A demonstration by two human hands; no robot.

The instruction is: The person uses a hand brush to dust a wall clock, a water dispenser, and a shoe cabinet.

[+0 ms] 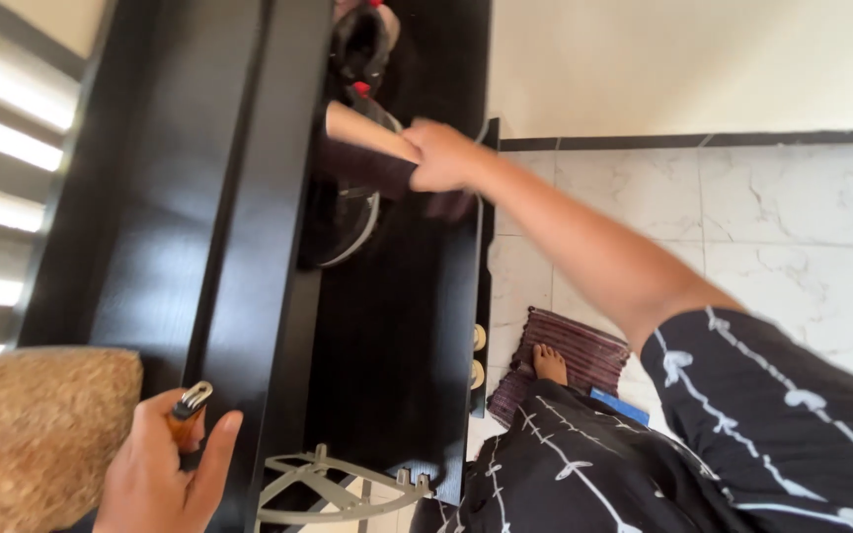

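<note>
Big item first: black wooden cabinet (pixel 199 197), seen from above, open shelf recess (pixel 397 316) on its front side. Dark round object with a pale rim (pixel 348 232) sits in the recess; can't tell what it is.

Right hand (pixel 443 156) is reaching into the recess, fingers closed around the end of a pale cylindrical handle (pixel 367 131). Dark maroon cloth (pixel 367 170) hangs just under it, touching the hand. Keep the wrist straight and stroke along the shelf, not against the round object beside it. My read, not seen.

Left hand (pixel 155 474) is low, near the cabinet's edge, fingers curled around a small orange lighter with a metal top (pixel 188 410). Better kept upright and away from the cloth.

Metal wire stand (pixel 333 489) sits below. Bare foot (pixel 549 363) on a striped mat (pixel 570 355), tiled floor (pixel 792 227).
</note>
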